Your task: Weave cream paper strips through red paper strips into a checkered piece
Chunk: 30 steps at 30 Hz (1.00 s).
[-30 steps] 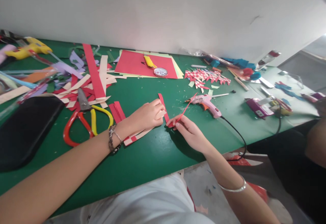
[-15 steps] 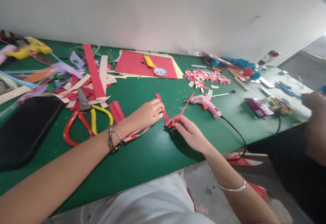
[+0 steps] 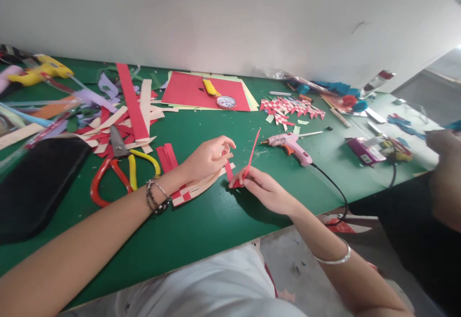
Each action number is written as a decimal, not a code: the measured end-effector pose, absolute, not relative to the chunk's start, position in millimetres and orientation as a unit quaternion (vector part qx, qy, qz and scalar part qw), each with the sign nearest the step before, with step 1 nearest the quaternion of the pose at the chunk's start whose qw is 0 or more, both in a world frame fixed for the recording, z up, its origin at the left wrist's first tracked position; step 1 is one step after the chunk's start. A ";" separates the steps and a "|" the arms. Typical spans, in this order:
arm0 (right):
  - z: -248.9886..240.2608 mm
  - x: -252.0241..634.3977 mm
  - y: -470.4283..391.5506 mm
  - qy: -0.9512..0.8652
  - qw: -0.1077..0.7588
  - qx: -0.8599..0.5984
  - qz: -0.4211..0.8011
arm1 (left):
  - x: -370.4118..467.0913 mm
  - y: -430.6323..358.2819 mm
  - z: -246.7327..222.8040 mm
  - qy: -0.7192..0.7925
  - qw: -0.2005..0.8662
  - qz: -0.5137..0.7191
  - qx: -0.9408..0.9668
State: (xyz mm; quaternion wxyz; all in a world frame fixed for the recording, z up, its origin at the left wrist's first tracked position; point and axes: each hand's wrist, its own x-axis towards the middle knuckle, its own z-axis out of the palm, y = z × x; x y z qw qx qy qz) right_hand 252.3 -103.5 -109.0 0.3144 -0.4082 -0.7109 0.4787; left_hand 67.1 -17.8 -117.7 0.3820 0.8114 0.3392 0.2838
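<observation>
Currently, right hand pinches red strip near tabletop front edge; left hand half-curled above woven strips, grip unclear.

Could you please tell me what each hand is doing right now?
Left hand: loosely curled over cream strips; whether it grips them cannot be told.
Right hand: closed, holding a folded red strip.

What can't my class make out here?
- Whether the left hand grips the pale strips: head view, fingers hide it.
- Upright red strip, lower end: head view, behind right hand.
- Co-worker's arm: head view, cut off by right edge.
- Contents of the round dish: head view, too small.
</observation>
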 end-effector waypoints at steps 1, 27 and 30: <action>-107.8 251.4 -102.9 -0.717 0.309 -0.400 0.479 | 67.1 -17.9 -117.0 0.336 0.389 0.288 0.808; -106.0 233.9 -107.5 -0.756 0.277 -0.348 0.480 | 64.2 -39.2 -114.3 0.383 0.340 0.435 0.741; -105.4 232.1 -109.6 -0.766 0.264 -0.368 0.456 | 65.1 -41.6 -115.7 0.400 0.349 0.442 0.723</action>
